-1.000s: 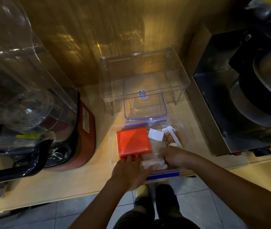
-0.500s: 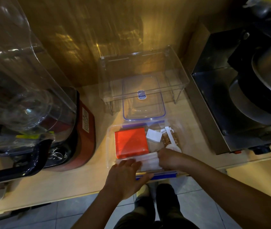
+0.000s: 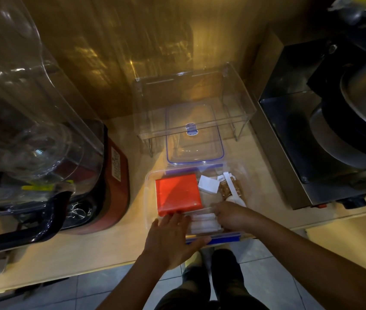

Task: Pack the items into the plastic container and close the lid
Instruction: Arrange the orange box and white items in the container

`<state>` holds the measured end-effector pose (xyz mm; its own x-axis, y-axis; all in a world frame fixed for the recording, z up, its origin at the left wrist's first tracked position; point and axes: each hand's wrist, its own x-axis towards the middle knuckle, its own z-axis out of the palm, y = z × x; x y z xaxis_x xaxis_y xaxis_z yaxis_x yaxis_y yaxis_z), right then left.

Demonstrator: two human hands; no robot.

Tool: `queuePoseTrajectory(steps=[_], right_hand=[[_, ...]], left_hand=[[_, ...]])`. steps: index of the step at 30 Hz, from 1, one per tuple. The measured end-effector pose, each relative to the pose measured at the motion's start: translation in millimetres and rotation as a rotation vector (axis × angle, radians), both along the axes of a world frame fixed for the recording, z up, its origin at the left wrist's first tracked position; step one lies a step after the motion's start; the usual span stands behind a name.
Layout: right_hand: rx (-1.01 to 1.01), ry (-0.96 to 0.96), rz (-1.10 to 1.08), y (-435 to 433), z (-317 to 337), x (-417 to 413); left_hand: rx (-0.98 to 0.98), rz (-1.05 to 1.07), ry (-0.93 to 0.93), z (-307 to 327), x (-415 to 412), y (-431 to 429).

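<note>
We cannot tell whether our right hand (image 3: 229, 214) grips the white packet (image 3: 203, 223) it partly covers. Our left hand (image 3: 171, 240) hides the plastic container's (image 3: 149, 198) near corner. The small bottle's (image 3: 230, 189) label is too small to read, and the blender (image 3: 32, 130) is cut off at the left edge.
</note>
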<state>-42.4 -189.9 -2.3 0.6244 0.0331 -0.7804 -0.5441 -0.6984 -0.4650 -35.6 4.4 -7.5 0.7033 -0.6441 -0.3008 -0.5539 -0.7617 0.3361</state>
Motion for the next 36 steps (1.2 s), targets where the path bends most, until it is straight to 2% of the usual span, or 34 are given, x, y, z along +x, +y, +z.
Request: queuePoseTrajectory(steps=[4,7,13,18,24,29,32,36], right_hand=[[0.022,-0.046,-0.062,-2,-3,-2],[0.046,-0.071,-0.054,-1,-5,-3],[0.017,-0.054,-0.071,-1,-7,-2],[0.007,-0.028,-0.026,1,-7,-2],[0.001,-0.126,-0.033,-7,0,2],[-0.217,-0.373,-0.150,-18,11,12],[-0.401,-0.474,-0.077,-19,13,20],[-0.556,-0.536,0.116,-17,7,25]], left_hand=[[-0.033,-0.012,-0.024,-1,-3,0],[0.014,-0.030,0.014,-2,-1,1],[-0.032,-0.015,0.000,2,1,0],[0.044,-0.015,0.077,1,0,0],[0.048,-0.024,0.098,7,2,-2],[-0.103,-0.055,0.075,32,15,-14],[-0.165,-0.059,-0.061,42,31,-36],[-0.077,-0.121,-0.140,26,54,-65]])
